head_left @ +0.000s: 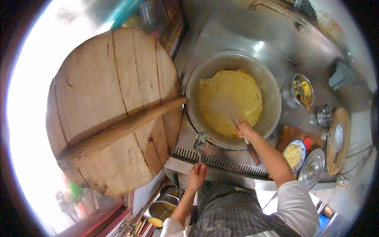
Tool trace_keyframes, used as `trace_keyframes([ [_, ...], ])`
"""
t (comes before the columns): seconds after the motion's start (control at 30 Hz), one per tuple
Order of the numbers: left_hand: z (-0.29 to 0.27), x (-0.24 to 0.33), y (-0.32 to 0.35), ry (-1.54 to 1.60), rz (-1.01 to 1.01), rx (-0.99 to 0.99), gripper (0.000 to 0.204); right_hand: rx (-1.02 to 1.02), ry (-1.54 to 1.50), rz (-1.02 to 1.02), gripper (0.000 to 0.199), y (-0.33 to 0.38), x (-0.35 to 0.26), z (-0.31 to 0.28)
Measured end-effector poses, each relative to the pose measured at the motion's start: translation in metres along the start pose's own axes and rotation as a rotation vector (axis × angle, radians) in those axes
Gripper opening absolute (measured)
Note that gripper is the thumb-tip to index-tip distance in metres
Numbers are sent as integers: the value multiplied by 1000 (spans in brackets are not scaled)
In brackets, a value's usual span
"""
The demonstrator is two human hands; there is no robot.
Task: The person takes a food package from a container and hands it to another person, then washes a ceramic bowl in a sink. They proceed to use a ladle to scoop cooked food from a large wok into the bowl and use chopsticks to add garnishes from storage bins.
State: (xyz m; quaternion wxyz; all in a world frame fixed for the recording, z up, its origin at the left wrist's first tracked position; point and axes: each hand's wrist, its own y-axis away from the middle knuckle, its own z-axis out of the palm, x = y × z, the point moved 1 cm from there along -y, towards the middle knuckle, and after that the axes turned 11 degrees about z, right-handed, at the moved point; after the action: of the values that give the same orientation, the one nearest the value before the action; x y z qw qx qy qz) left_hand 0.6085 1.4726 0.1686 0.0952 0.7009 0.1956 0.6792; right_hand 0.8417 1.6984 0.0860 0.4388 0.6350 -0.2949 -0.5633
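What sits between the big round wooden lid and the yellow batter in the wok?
In the head view, only the wok's bare grey inner wall and rim separate the wooden lid from the yellow batter; the lid's handle tip reaches that rim.

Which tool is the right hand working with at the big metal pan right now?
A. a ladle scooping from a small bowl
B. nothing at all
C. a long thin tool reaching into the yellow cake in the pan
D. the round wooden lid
C: the right hand grips a long thin tool whose tip lies on the yellow cake inside the big metal pan.
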Motion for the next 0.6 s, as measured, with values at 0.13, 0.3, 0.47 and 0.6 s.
trace_keyframes([
  [0.13,4,9,-2,14,-87,9,20,-117,-535,-31,20,-75,-31,43],
  [0.3,-4,9,10,-66,-29,25,21,-65,-264,91,27,-65,-12,75],
  [0.47,-1,8,3,-38,-58,-7,20,175,966,-537,35,-19,44,-43],
  [0.6,-2,-4,0,15,-56,33,17,270,1715,-364,27,45,-20,-113],
])
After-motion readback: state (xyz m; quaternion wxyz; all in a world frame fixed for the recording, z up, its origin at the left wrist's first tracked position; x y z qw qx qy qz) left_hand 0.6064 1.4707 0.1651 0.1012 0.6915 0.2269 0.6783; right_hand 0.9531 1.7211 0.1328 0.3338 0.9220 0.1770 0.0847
